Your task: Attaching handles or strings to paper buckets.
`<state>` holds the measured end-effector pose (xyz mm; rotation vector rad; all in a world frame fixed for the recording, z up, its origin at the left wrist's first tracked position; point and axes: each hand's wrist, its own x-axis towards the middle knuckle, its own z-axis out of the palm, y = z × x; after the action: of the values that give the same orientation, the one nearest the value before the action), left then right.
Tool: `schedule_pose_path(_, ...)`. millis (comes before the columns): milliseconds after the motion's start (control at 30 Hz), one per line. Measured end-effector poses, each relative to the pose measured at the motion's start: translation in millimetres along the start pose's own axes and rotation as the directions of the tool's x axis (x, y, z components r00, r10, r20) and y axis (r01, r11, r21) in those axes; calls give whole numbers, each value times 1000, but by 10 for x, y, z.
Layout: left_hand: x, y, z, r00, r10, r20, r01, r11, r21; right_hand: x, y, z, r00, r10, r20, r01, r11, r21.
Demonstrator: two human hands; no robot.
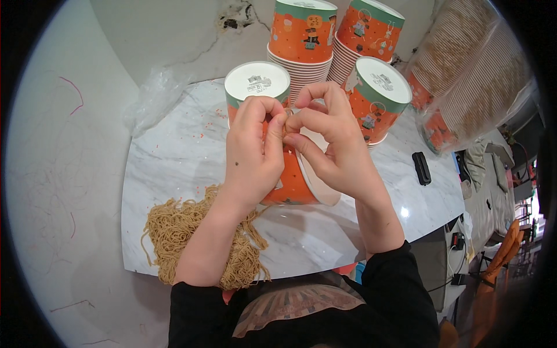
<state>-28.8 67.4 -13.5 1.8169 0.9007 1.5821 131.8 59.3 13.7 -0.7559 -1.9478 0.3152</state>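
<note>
Your two hands, left and right, meet at the centre, backs upward; the thumb and index finger of each are pressed together, pinching one thin tan strand, mostly hidden by the fingertips, so that you cannot tell its full shape. The strand lies between the two hands, above one orange cup resting on its side, its pale mouth toward your right. Beneath your left forearm, one heap of tan strands spreads over the near left part of the marbled table. Beyond your hands stand two base-up cups in front, one at left and one at right; behind them rise two stacks of base-up cups, one at left and one at right. At far right lean two columns of nested cups in clear wrapping. One black oblong object lies on the table near its right side; one crumpled clear bag lies at the far left edge.
</note>
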Motion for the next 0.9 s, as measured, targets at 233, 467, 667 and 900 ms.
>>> schedule_pose_path(233, 22, 32, -42, 998, -22, 62, 20, 999, 25, -6, -7, -66, 999, 36, 35, -36, 999, 16)
schedule_pose_path(467, 74, 114, -183, 927, -164, 336, 268, 919, -291, 26, -21, -168, 975, 220, 17, -213, 920, 329)
schedule_pose_path(667, 55, 74, -153, 931, -147, 334, 268, 896, -353, 4, -10, -206, 955, 290, 56, -293, 909, 296)
schedule_pose_path(900, 79, 83, -136, 924, -177, 338, 319, 844, -431, 31, -75, -259, 987, 161, -22, -158, 982, 103)
